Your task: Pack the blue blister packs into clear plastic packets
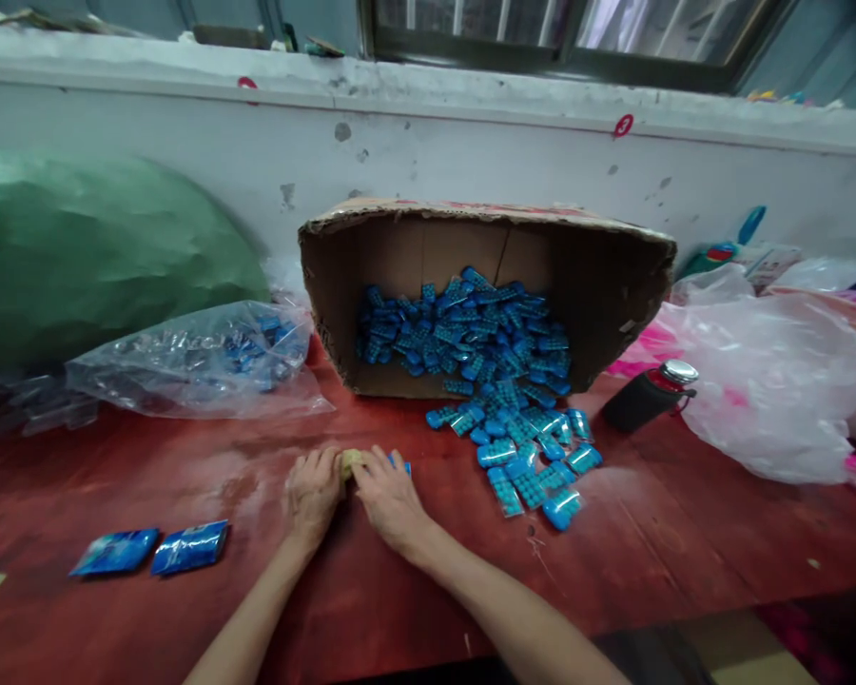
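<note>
My left hand [312,492] and my right hand [390,497] rest close together on the red table [685,542], fingers curled over a small yellowish object [349,461] held between them. A blue packet [401,465] peeks out from under my right hand's fingers. A tipped cardboard box [599,276] lies on its side just beyond my hands, with several small blue packets [471,333] spilling out of it onto the table [528,457].
Two flat blue packs [153,549] lie at the left front. A clear plastic bag [200,362] with blue packets and a big green sack [92,247] sit at the left. A black bottle [646,395] and white plastic bags [770,381] lie at the right.
</note>
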The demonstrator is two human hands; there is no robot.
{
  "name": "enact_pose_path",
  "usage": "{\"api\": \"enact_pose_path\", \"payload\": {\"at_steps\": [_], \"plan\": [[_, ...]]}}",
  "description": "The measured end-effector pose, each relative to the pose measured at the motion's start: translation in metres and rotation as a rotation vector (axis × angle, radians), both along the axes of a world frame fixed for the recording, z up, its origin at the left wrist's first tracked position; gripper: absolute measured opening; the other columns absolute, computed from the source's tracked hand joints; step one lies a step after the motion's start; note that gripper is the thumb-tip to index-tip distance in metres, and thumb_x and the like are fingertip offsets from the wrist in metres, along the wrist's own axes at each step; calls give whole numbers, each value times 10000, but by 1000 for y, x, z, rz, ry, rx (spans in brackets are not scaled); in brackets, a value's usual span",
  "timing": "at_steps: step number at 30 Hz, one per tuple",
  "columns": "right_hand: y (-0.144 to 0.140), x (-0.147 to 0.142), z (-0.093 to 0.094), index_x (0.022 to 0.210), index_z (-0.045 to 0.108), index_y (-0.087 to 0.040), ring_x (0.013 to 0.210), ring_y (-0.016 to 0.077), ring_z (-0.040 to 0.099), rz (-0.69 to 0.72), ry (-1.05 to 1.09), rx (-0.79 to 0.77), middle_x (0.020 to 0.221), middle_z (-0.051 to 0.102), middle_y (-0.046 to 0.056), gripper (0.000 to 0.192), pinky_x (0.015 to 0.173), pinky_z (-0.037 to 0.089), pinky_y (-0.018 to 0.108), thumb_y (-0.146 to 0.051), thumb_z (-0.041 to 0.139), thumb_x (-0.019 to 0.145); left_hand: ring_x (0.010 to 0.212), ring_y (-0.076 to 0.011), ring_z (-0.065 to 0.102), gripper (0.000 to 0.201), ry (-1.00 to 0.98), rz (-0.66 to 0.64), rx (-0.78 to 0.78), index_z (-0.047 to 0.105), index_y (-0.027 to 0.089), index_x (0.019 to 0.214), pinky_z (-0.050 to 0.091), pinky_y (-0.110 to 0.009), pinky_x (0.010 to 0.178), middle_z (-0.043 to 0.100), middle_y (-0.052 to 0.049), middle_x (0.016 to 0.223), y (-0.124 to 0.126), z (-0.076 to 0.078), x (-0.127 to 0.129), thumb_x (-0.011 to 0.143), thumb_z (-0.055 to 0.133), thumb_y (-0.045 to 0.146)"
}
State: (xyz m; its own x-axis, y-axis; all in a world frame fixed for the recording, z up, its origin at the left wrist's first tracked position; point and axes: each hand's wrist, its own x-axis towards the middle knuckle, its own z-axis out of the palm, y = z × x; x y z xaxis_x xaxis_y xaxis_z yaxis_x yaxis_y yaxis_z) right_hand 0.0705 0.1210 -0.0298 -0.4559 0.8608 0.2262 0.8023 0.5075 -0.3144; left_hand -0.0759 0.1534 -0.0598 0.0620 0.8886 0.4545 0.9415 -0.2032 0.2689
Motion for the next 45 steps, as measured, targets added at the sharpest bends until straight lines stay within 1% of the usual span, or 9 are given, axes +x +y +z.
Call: {"api": "enact_pose_path", "payload": {"at_steps": [7,10,14,21,25,30,34,39,45], "plan": [[-44,58,-15,1254,392,-212,1250,346,251,-18,-130,-150,1344,374,123,477,955,192,614,-330,519,810,1049,-287,460,307,194,113,65,590,150,961,309,-416,845,609,-135,1018,-10,5,18,830,349,289],[-49,61,-11,1163,478,-297,1239,307,284,-6,-69,-134,1314,415,63,342,966,198,585,-316,503,822,1174,-297,371,323,205,-18,63,574,170,1043,269,-449,913,568,-118,1149,-27,3,30,834,346,265],[-37,58,-4,1122,505,-305,1199,241,348,-45,11,-84,1216,507,33,275,995,187,538,-281,446,854,1168,-324,393,347,283,-225,-37,562,186,1101,254,-519,919,549,-123,1198,-45,-7,41,822,363,241],[-30,55,-18,1207,425,-354,1236,296,305,-19,-64,-121,1333,397,45,334,967,216,564,-282,358,888,1148,-330,427,305,320,-191,34,636,149,980,264,-511,935,610,-135,1112,-65,-27,38,791,406,217],[-20,69,-7,1260,338,-370,1220,263,332,56,-18,-158,1328,401,22,438,967,249,531,-370,456,838,1101,-335,468,337,315,-169,95,629,133,1002,310,-502,898,630,-144,1074,-75,-34,36,771,448,300],[34,94,13,1230,416,-257,1218,262,324,-215,-129,-20,1289,445,85,387,953,243,521,-267,451,845,1112,-328,458,359,320,-116,28,608,164,1058,310,-513,890,615,-118,1112,-76,-32,45,795,398,288],[49,100,0,1250,394,-126,1236,300,280,-281,-149,-13,1301,404,184,425,980,121,554,-204,456,836,1172,-335,394,385,316,-118,-88,572,174,1116,279,-536,910,546,-131,1207,-79,-25,50,814,365,291],[10,93,-11,1265,375,-179,1247,299,252,-297,-148,-23,1339,363,152,436,967,112,569,-180,450,836,1214,-307,348,384,259,-154,-130,540,198,1154,272,-512,937,509,-139,1246,-93,-19,46,814,381,277],[-52,67,-5,1075,547,-298,1018,212,457,-221,22,-32,1109,553,42,248,948,234,436,-242,458,851,1205,-300,364,353,111,-78,-45,548,165,1116,280,-502,952,525,-143,1218,-98,-9,31,810,403,263]]}}
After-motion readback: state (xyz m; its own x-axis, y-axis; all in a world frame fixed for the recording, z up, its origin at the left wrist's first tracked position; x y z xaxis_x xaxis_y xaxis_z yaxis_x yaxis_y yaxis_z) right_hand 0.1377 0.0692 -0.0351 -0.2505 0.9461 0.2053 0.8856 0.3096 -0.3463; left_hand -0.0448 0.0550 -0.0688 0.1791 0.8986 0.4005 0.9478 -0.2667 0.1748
